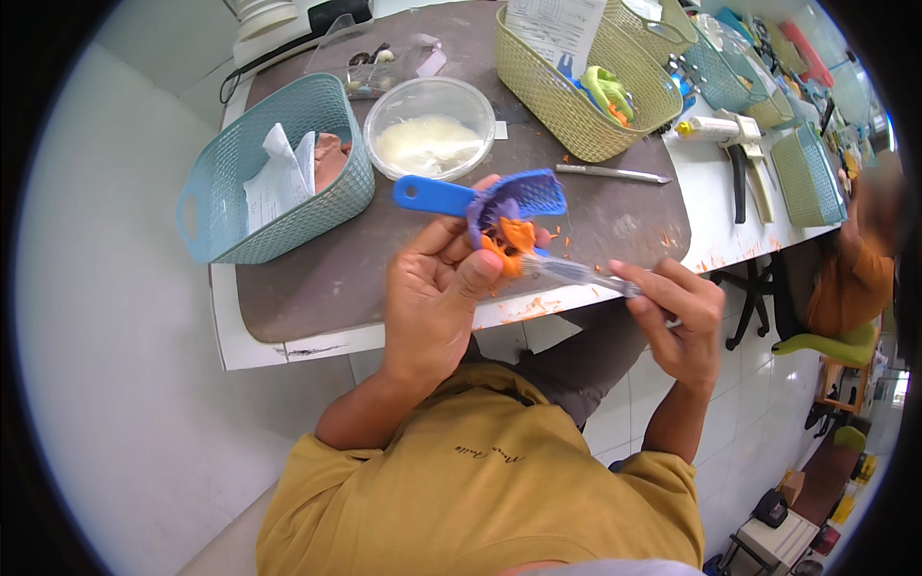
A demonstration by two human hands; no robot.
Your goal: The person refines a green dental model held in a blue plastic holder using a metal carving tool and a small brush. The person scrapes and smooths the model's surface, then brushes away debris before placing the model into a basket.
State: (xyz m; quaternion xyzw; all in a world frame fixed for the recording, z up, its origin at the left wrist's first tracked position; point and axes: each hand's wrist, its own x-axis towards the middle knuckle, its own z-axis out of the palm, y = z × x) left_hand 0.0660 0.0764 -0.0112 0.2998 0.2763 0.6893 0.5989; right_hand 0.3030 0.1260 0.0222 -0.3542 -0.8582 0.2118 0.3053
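My left hand point(427, 288) is closed around a blue dental impression tray point(432, 195), its flat handle pointing left. Purple impression material point(492, 204) lines the tray, with an orange layer point(515, 233) on the side nearer me. Between the fingers of my right hand point(680, 317) is a slim brush point(581, 274) with a clear handle. Its bristle end meets the orange material, near my left thumb. Both hands are raised over the table's front edge. My left fingers hide part of the tray's underside.
A teal basket point(288, 230) with papers stands left, beside a round clear tub point(432, 88) of white material. Behind are a yellow-green basket point(586, 134) and a metal knife point(615, 174). A dispensing gun point(735, 144) lies right. Orange scraps dot the mat point(327, 288). Another person point(850, 278) sits far right.
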